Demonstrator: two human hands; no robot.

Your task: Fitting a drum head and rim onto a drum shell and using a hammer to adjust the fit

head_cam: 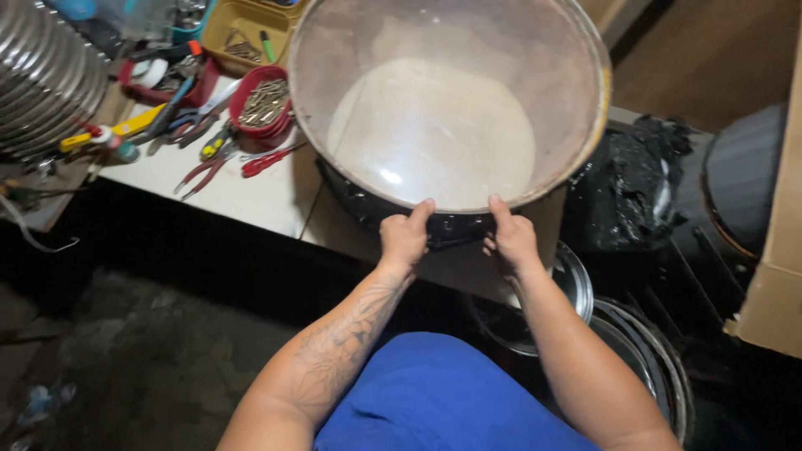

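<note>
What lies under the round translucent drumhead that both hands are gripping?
Under the drumhead, a black drum shell shows at the near rim, between the left hand and right hand. The cloudy skin hides the shell's inside.

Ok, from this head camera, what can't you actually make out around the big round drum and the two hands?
- Head view: the top of the round translucent drum skin with metal rim is cut off by the frame edge.
- The black drum shell below is mostly hidden by the skin.
- Left hand and right hand: fingers curl under the rim, unseen.
- Contents of the red round bowl: too small to identify.
</note>
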